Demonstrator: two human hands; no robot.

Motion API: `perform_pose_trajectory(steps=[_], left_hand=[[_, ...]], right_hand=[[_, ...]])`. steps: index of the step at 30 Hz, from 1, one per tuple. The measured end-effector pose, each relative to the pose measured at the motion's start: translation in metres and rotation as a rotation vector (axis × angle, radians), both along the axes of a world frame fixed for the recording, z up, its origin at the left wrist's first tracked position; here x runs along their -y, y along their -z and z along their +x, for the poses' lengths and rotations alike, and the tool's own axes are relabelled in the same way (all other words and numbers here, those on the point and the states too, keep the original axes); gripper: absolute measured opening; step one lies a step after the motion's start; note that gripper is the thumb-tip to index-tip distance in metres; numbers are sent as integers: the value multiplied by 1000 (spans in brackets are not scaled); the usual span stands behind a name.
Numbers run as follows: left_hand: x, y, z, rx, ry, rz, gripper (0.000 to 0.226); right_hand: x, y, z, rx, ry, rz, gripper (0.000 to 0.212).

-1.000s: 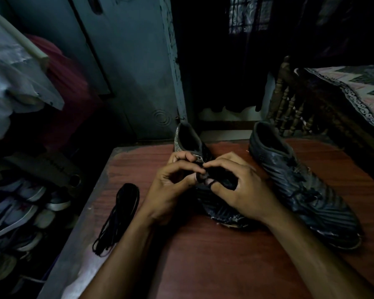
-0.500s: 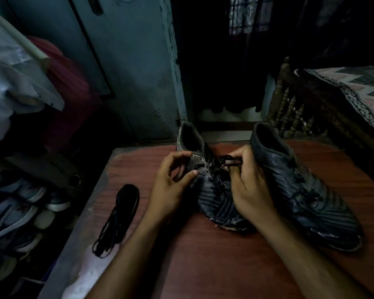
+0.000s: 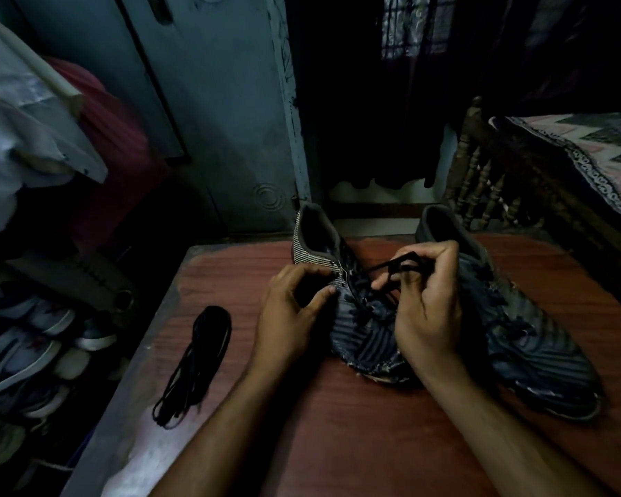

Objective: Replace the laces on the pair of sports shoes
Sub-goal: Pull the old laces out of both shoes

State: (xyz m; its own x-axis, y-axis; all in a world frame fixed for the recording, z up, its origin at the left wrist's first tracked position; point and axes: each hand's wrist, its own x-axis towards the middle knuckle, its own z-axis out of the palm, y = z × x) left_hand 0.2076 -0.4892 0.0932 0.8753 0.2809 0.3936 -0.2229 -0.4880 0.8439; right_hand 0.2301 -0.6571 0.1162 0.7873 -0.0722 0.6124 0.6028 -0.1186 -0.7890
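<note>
Dim light over the table (image 3: 337, 443), and two dark striped shoes stand on it, toes toward the camera. The left shoe (image 3: 359, 328) sits between both hands, its toe half covered by the right wrist. The right hand (image 3: 427, 303) has its fingers curled around a black lace (image 3: 388, 264), which runs taut from the shoe's eyelets up into the fist; where the lace ends inside the fingers is hidden. The left hand (image 3: 294, 310) pinches the shoe's striped collar edge, thumb and forefinger curled against it, though the exact contact is lost in shadow. The right shoe (image 3: 538, 338) lies just beside the right hand, its laces barely readable in the dark. A bundle of black laces (image 3: 198, 360) lies on the table, well to the left of the hands. At far left, a rack of shoes (image 3: 22, 346) is blurred and cut off by the frame.
</note>
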Motion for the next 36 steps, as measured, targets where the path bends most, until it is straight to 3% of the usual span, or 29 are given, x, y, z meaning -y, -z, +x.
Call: perform_pose_trajectory(steps=[6,15,21,24,29,31,33,36], left_hand=[[0,3,2,-2,-17,8,27],[-1,7,4,-5,-22,8,26],[-2,5,2,34,-31,146,18],[0,2,-2,53,-21,234,25],[2,3,2,-29,-22,286,60],[7,0,6,-65,-14,384,55],[7,-2,7,-59,-11,393,35],[-5,-4,5,-73,63,139,14]], right_hand=[[0,-6,-4,-44,-11,104,35],[-1,-10,-5,-81,-21,208,38],[0,-6,2,-149,-130,162,29],[-1,-2,3,-125,-146,117,21],[-2,-1,4,-73,-89,80,16],[-1,2,6,-72,-85,42,4],[-1,4,7,-89,-88,17,2],[-1,4,6,-116,-92,1,3]])
